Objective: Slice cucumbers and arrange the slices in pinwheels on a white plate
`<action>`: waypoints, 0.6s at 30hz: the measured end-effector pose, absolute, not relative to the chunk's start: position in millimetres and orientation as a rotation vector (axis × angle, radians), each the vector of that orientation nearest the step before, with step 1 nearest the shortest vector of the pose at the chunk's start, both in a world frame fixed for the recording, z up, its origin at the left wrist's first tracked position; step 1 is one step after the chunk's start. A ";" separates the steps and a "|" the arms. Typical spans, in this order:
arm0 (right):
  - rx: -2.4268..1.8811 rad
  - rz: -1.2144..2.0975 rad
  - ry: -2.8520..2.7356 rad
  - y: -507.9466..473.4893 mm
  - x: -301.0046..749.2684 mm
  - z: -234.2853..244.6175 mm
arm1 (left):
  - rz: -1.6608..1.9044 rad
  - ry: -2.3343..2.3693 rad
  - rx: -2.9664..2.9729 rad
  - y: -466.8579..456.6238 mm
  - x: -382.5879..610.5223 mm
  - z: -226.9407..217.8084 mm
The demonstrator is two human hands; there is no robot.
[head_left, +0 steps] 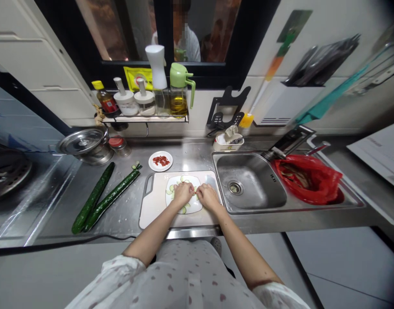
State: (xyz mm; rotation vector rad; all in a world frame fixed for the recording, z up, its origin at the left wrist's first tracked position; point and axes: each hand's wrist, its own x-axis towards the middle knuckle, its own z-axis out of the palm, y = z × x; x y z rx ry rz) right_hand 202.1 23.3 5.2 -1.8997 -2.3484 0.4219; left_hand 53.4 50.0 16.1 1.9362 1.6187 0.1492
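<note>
My left hand (183,192) and my right hand (207,196) rest side by side over a white plate (197,207) of cucumber slices (171,188). The plate sits on a pale cutting board (155,206) at the counter's front edge. Both hands have curled fingers touching the slices in the plate's middle; what lies under them is hidden. Two whole cucumbers (102,198) lie to the left of the board. A small white dish of red chopped pieces (160,161) sits just behind the board.
A steel sink (248,182) lies right of the board, with a red plastic bag (308,177) beside it. A lidded pot (84,145) and a stove stand at left. Bottles and jars fill a wall shelf (145,116). A person shows in the window.
</note>
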 end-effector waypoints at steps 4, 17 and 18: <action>-1.906 0.389 -2.361 23.4 202.2 4.2 | 0.143 1.628 1.950 50.6 55.0 15.7; -1.909 0.416 -2.341 24.2 202.0 1.6 | 0.141 1.626 1.959 50.6 57.3 10.7; -1.911 0.418 -2.339 24.3 202.0 1.5 | 0.138 1.624 1.960 50.7 57.5 10.5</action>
